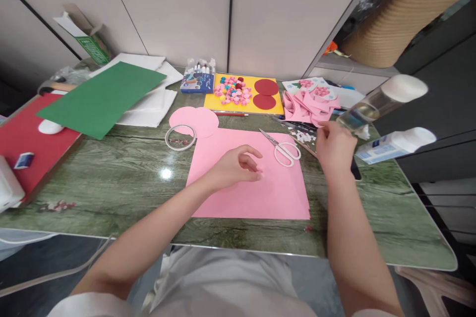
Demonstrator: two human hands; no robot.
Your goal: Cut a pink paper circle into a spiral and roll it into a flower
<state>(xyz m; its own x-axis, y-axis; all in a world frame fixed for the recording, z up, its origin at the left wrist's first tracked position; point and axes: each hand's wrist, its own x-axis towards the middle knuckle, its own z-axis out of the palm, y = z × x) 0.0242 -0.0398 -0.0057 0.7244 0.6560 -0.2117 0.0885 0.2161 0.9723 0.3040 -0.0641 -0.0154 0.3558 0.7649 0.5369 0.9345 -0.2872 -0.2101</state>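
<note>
My left hand (pixel 240 166) is over the pink paper sheets (pixel 245 203), its fingers loosely curled and apart, holding nothing I can see. White-handled scissors (pixel 284 151) lie on the paper's upper right part. To the right, my right hand (pixel 334 148) is closed, fingers down, beside the pink paper offcuts (pixel 307 104) and small white scraps (pixel 303 136). Whatever it grips is hidden behind the fingers. Pink paper circles (pixel 195 118) overlap the sheet's upper left corner, with a roll of tape (pixel 180 146) partly on them.
Behind lie a yellow sheet (pixel 243 109) with pompoms (pixel 234 90) and dark red circles (pixel 266 86), and a marker box (pixel 198 83). A clear bottle (pixel 360 114) and a white bottle (pixel 394 146) stand right. Green paper (pixel 104 96) and a red sheet (pixel 22 138) lie left.
</note>
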